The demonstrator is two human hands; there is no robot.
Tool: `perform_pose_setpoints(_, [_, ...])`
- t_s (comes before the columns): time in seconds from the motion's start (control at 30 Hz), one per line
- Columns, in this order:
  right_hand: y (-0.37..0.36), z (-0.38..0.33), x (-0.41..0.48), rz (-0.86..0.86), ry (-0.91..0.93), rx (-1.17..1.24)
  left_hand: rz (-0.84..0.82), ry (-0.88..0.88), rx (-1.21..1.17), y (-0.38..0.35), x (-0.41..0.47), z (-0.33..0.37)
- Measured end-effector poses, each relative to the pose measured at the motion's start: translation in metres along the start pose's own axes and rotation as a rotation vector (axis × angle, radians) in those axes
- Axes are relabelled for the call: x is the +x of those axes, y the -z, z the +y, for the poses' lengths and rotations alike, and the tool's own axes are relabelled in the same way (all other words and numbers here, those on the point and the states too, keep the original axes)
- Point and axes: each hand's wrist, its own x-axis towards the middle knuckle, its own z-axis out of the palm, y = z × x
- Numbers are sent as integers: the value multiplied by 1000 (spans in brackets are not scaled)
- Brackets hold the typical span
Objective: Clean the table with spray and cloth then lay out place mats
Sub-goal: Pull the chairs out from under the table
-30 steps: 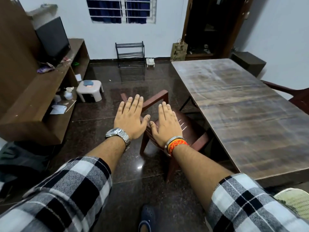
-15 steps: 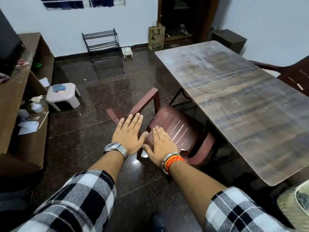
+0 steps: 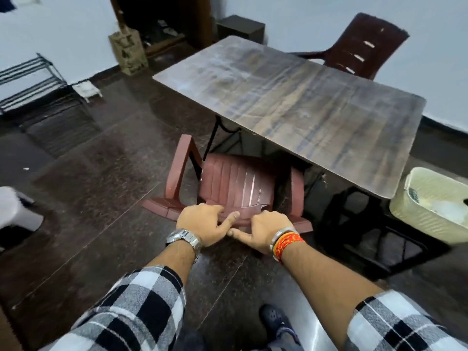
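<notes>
Hands had dropped onto the chair (image 3: pixel 235 183) beside the desk (image 3: pixel 304 102), left hand (image 3: pixel 202 224) and right hand (image 3: pixel 260 230) fingers curled over its backrest; cleaning not begun.

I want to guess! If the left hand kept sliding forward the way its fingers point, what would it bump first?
Probably nothing new: the left hand is already curled over the chair back's top edge. Going on, it would likely slide over the seat, toward the table.
</notes>
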Motion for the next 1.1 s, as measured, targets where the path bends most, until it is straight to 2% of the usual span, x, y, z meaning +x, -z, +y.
perform_pose_setpoints(0.17, [8,-41,15,-21,-125,45,4,-75,-8,5,18,-47])
perform_pose_setpoints(0.5, [23,-77,98,88,-181,125,13,-203,-40,15,94,-125])
perform_pose_setpoints(0.7, [30,-85,137,129,-236,153,-54,-271,-99,21,138,-153])
perform_pose_setpoints(1.1, [45,-85,185,102,-338,156,-141,-338,-55,31,195,-175])
